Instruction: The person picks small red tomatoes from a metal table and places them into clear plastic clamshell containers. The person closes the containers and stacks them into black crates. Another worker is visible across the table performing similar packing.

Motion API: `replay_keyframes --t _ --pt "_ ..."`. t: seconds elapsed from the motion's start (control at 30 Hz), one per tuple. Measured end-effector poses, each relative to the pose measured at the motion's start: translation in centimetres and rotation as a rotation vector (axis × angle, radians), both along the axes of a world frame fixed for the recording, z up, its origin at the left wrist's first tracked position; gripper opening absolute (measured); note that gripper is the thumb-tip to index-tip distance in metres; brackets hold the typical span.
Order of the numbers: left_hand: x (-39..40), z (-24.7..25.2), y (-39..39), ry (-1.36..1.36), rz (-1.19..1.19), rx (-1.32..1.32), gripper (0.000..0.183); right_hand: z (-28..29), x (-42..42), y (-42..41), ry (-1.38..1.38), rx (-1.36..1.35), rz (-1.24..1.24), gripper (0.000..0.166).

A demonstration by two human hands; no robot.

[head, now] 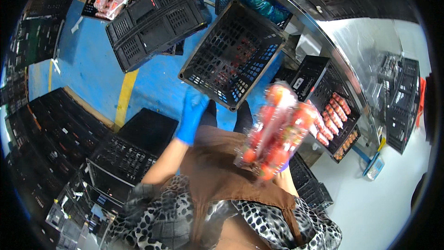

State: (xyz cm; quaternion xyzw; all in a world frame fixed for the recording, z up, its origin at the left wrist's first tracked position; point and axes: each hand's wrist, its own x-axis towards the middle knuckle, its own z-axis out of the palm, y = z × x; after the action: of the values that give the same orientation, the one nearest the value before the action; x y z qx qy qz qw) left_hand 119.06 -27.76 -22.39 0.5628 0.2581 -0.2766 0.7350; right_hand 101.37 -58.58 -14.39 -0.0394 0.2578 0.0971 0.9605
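My left hand (194, 111), in a blue glove, is at the near left rim of a black plastic crate (229, 55), with its fingers curled against the edge. The crate is tilted and its perforated inside faces me. Clear plastic packs of red tomatoes (277, 128) hang over my right side, blurred by motion. They rest on my right hand (285, 166); only a bit of its glove shows beneath them, and its fingers are hidden.
Another black crate (321, 107) with several tomato packs stands on the right, beside a metal-edged table (360, 86). A folded black crate (156, 24) lies ahead on the left. Stacked black crates (52, 125) line the left side. A blue device (374, 166) sits at the right.
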Motion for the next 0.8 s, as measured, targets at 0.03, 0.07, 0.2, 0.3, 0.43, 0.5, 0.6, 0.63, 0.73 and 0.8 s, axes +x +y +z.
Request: replay_keyframes --t 0.03,0.07,0.2,0.3,0.43,0.5,0.6,0.63,0.73,0.8 --pt "0.7 -3.3 -0.3 0.161 0.175 0.104 0.115 0.3 0.1 -1.2 0.087 -0.094 -0.033 0.081" --pt "1.4 -6.5 -0.7 0.365 0.191 0.227 0.116 0.5 0.8 -2.6 0.151 -0.172 -0.052 0.08" --pt "0.6 -18.0 -4.0 0.569 0.381 0.03 0.08 -0.2 3.5 -7.8 0.255 -0.313 -0.079 0.074" --pt "-2.5 -26.1 -5.2 0.391 0.715 0.031 0.024 -2.4 6.3 -10.6 0.286 -0.366 -0.068 0.071" --pt "-2.5 -22.7 -3.2 0.341 0.615 0.098 0.016 -5.0 9.5 -12.7 0.321 -0.403 -0.114 0.067" --pt "-4.3 -20.2 0.8 0.35 0.63 0.205 0.039 -6.6 11.3 -12.8 0.335 -0.408 -0.138 0.065" --pt "-12.2 -12.8 8.0 0.344 0.725 0.296 0.037 -6.0 15.9 -10.6 0.376 -0.556 -0.095 0.067" --pt "-15.4 -9.9 9.9 0.402 0.726 0.311 0.036 -8.3 14.3 -11.6 0.401 -0.516 -0.106 0.07" --pt "-23.7 -1.3 12.4 0.451 0.692 0.147 0.03 -14.7 11.6 -13.2 0.432 -0.34 -0.088 0.077" --pt "-26.5 3.8 10.6 0.435 0.691 0.308 0.028 -16.2 15.0 -11.0 0.205 -0.016 -0.054 0.067"
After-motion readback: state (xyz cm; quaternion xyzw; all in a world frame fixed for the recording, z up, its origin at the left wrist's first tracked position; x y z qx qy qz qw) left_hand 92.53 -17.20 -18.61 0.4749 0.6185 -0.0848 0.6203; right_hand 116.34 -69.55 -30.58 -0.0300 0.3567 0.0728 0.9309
